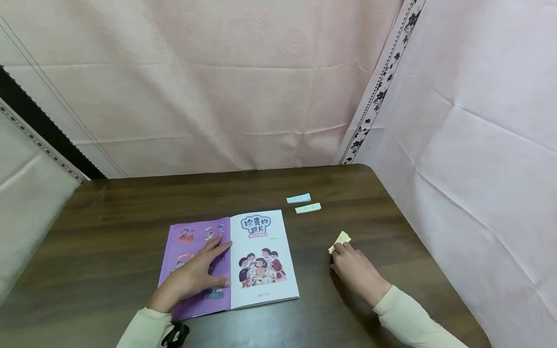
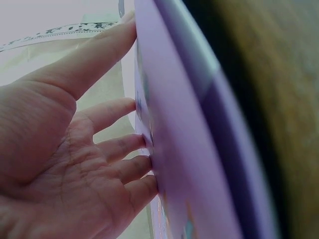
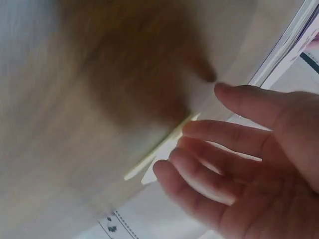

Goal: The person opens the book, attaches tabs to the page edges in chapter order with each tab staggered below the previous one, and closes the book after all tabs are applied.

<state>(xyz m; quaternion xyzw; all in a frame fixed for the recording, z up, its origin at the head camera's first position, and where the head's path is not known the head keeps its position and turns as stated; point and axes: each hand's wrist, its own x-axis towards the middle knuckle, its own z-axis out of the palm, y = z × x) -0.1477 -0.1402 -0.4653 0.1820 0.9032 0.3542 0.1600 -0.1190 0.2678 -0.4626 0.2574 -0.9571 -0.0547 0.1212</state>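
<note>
An open book [image 1: 256, 261] lies near the front of the dark wooden table [image 1: 122, 212], purple page on the left, white illustrated page on the right. My left hand [image 1: 196, 278] lies flat on the purple page [image 2: 179, 164], fingers straight and pressing it down. My right hand [image 1: 354, 270] rests on the table to the right of the book, fingertips touching a small pale yellow paper slip [image 1: 339, 240]. In the right wrist view the yellow slip [image 3: 159, 149] lies just beyond my loosely extended fingers [image 3: 219, 144]; nothing is gripped.
Two more small slips lie behind the book, a blue one [image 1: 298, 198] and a green one [image 1: 308, 208]. Pink cloth [image 1: 243, 87] hangs behind and to the right of the table. The table's right edge [image 1: 417, 227] runs close to my right hand.
</note>
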